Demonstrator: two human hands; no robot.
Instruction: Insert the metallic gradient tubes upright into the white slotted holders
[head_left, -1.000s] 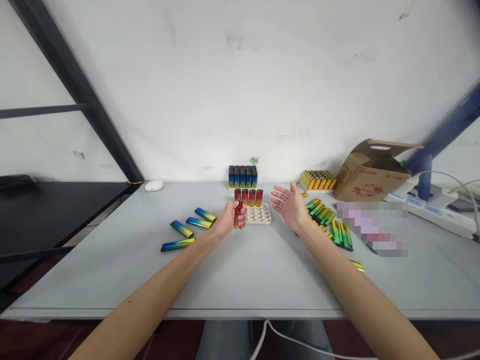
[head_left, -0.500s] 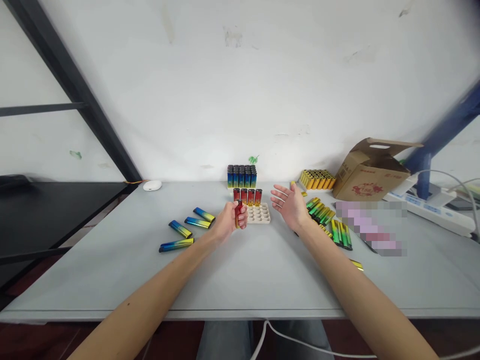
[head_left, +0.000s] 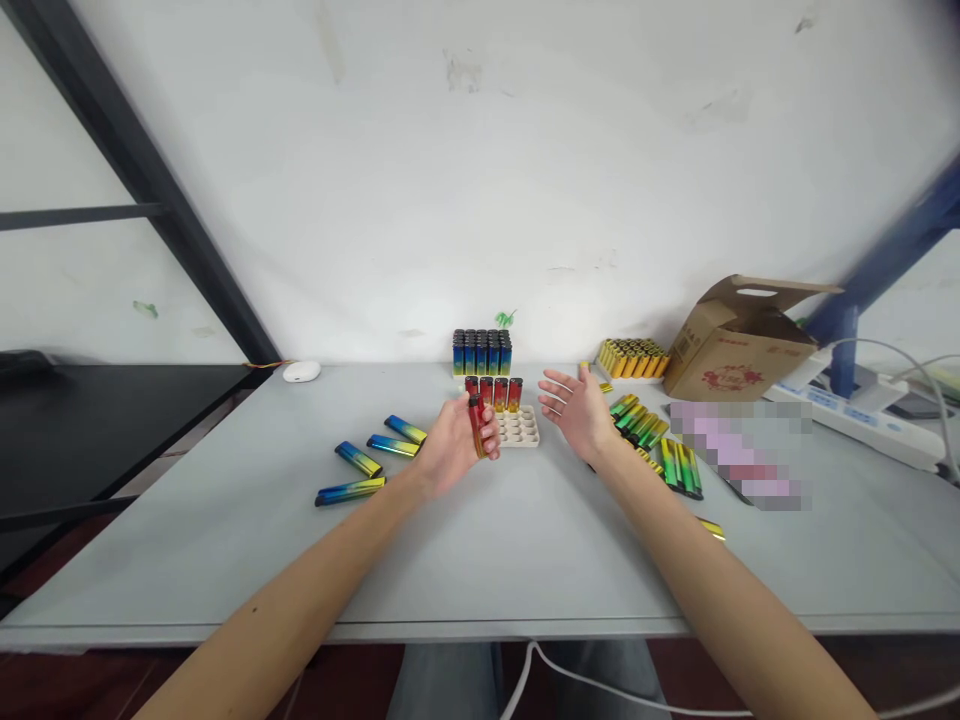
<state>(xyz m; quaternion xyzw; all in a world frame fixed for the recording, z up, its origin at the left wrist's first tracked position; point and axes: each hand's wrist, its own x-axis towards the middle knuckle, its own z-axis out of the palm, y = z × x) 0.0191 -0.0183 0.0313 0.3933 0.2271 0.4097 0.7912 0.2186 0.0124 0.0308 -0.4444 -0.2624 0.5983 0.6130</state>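
Observation:
A red-and-yellow lighter (head_left: 477,428) with a dark top lies across the fingers of my left hand (head_left: 451,440), which is curled round it just above the table. Right behind it is a white tray (head_left: 527,437) with rows of round holes. A row of several red lighters (head_left: 500,394) stands upright along the tray's far side. My left hand covers the tray's left part. My right hand (head_left: 581,412) hovers to the right of the tray, palm turned inward, fingers spread and nothing in them. Green-and-yellow lighters (head_left: 641,422) lie beside and partly behind my right wrist.
By the wall stands a block of blue lighters (head_left: 482,353). Loose blue-and-yellow lighters (head_left: 358,458) lie at left, near a white case (head_left: 301,372). At back right are a yellow lighter block (head_left: 634,360), an open cardboard box (head_left: 739,350) and a power strip (head_left: 862,415).
The fingers of my left hand have loosened and turned palm-up, so more of the red lighter shows, now tilted. My right hand has hardly moved.

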